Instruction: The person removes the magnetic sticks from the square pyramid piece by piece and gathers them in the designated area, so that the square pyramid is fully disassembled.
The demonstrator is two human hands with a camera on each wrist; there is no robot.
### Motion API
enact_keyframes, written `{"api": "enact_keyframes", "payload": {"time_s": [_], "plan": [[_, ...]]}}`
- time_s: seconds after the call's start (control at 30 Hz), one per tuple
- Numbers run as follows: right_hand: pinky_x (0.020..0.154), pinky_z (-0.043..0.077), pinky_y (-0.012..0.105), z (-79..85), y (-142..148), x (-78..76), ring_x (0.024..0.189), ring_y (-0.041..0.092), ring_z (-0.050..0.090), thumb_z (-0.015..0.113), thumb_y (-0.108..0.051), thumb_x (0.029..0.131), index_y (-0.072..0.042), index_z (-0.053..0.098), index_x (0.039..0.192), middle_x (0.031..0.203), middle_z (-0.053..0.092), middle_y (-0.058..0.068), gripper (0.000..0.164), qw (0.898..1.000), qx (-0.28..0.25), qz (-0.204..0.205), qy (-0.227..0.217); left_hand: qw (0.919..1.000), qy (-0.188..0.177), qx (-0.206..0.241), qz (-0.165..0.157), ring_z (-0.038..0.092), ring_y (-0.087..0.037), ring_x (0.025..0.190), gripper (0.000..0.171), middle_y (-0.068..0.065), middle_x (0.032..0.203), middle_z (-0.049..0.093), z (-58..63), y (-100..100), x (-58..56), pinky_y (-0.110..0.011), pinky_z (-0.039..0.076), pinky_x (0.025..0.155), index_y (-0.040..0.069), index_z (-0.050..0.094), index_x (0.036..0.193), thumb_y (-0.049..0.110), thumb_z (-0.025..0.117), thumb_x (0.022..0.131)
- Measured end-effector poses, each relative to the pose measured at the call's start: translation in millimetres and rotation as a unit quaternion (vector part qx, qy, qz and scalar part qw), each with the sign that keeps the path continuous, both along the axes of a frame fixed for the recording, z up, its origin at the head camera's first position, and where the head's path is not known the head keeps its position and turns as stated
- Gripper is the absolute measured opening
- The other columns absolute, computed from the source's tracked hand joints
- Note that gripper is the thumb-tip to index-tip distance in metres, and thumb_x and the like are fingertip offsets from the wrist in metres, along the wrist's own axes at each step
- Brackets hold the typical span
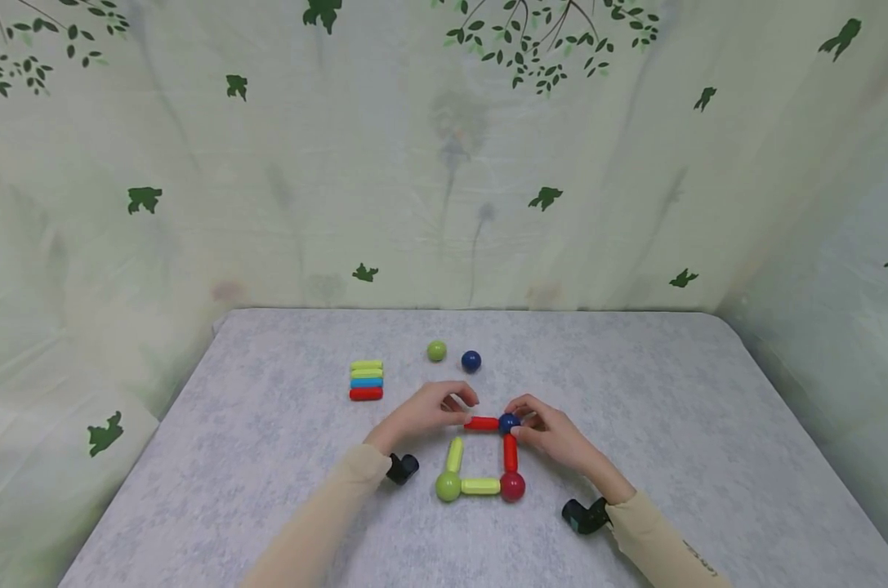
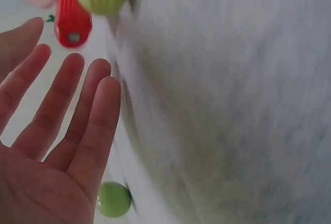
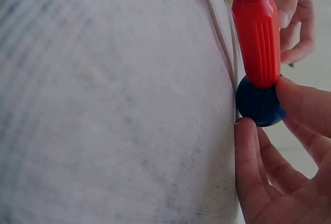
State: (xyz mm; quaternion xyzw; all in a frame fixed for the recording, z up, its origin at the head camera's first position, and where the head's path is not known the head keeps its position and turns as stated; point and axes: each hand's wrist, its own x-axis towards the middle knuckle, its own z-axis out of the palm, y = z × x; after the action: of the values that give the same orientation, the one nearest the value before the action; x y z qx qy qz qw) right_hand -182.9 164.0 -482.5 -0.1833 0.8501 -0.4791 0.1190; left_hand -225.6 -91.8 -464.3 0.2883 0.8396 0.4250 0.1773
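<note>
A pale fabric backdrop (image 1: 385, 180) printed with dark green leaves and sprigs rises beyond both hands. Under them spreads a table (image 1: 620, 384) with a mottled grey covering. Two arms in beige sleeves, the left sleeve (image 1: 319, 523) and the right sleeve (image 1: 664, 543), reach in from the near edge. The left hand (image 1: 430, 406) is empty, its fingers spread loosely apart; in its wrist view they stand just short of a red rod's end. The right hand (image 1: 554, 433) pinches a blue ball between thumb and fingers. A black wrist camera sits at each wrist. Between and below the hands lies a four-sided figure of rods and balls. Its upper red rod (image 1: 482, 423) runs from near the left thumb to the right hand's ball; its side red rod (image 1: 510, 453) drops from that ball, just left of the right hand. Nearer the person than the left hand are a bottom lime rod (image 1: 480, 487) and an upright lime rod (image 1: 454, 454). Left of and beyond the left hand, four loose rods (image 1: 366, 382) lie side by side: two lime, one blue, one red. Smallest are the balls: the pinched blue ball (image 1: 509, 423), a red ball (image 1: 513, 487) and a green ball (image 1: 448, 487) at the near corners, and, beyond the left hand, a loose green ball (image 1: 436, 351) and a navy ball (image 1: 470, 361).
</note>
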Motion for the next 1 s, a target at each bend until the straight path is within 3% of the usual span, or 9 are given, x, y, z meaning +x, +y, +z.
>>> {"api": "enact_keyframes", "payload": {"time_s": [0.1, 0.3, 0.5, 0.7, 0.8, 1.0], "plan": [[0.078, 0.048, 0.038, -0.7, 0.2, -0.5, 0.093, 0.023, 0.057, 0.061, -0.013, 0.094, -0.012, 0.057, 0.116, 0.115, 0.059, 0.009, 0.022, 1.000, 0.000, 0.000, 0.000, 0.9999, 0.006, -0.004, -0.015, 0.059, -0.012, 0.097, 0.022, 0.003, 0.109, 0.063, -1.6, 4.8, 6.6, -0.028, 0.049, 0.084, 0.010, 0.063, 0.113, 0.013, 0.065, 0.091], [0.078, 0.048, 0.038, -0.7, -0.8, -0.2, 0.093, 0.023, 0.057, 0.061, -0.013, 0.094, -0.012, 0.057, 0.116, 0.115, 0.059, 0.008, 0.023, 1.000, 0.000, 0.000, -0.002, 0.9968, 0.072, -0.027, -0.023, 0.059, -0.011, 0.091, 0.016, 0.004, 0.098, 0.064, -3.8, 13.9, 11.4, -0.026, 0.048, 0.079, 0.014, 0.066, 0.104, 0.007, 0.066, 0.089], [0.079, 0.048, 0.040, -1.5, -1.5, 0.2, 0.094, 0.023, 0.057, 0.060, -0.013, 0.094, -0.013, 0.057, 0.117, 0.115, 0.059, 0.009, 0.023, 1.000, 0.001, -0.001, 0.000, 0.9923, 0.107, -0.063, -0.007, 0.059, -0.011, 0.087, 0.014, 0.002, 0.094, 0.065, -1.8, 19.5, 15.0, -0.025, 0.048, 0.077, 0.015, 0.067, 0.100, 0.007, 0.067, 0.088], [0.080, 0.049, 0.041, -3.3, -1.0, -0.9, 0.094, 0.023, 0.058, 0.060, -0.014, 0.095, -0.013, 0.056, 0.117, 0.116, 0.059, 0.010, 0.023, 1.000, 0.003, -0.003, 0.002, 0.9824, 0.156, -0.101, 0.025, 0.057, -0.011, 0.082, 0.015, 0.002, 0.089, 0.062, 1.0, 19.8, 20.0, -0.023, 0.049, 0.072, 0.013, 0.068, 0.102, 0.008, 0.068, 0.088], [0.081, 0.049, 0.040, -3.2, -0.9, -1.2, 0.094, 0.023, 0.058, 0.060, -0.014, 0.095, -0.013, 0.056, 0.117, 0.117, 0.058, 0.010, 0.023, 1.000, 0.005, -0.002, -0.002, 0.9813, 0.166, -0.090, 0.036, 0.056, -0.011, 0.081, 0.017, 0.003, 0.089, 0.061, 0.6, 13.7, 20.9, -0.024, 0.049, 0.072, 0.011, 0.069, 0.104, 0.007, 0.068, 0.088], [0.080, 0.048, 0.038, -1.7, -0.4, -0.7, 0.093, 0.023, 0.058, 0.061, -0.014, 0.094, -0.013, 0.056, 0.116, 0.116, 0.058, 0.010, 0.022, 1.000, 0.005, -0.002, 0.001, 0.9884, 0.148, -0.016, 0.028, 0.058, -0.013, 0.090, 0.023, 0.002, 0.099, 0.065, 1.7, -5.0, 22.6, -0.028, 0.049, 0.081, 0.008, 0.068, 0.107, 0.001, 0.067, 0.086]]}}
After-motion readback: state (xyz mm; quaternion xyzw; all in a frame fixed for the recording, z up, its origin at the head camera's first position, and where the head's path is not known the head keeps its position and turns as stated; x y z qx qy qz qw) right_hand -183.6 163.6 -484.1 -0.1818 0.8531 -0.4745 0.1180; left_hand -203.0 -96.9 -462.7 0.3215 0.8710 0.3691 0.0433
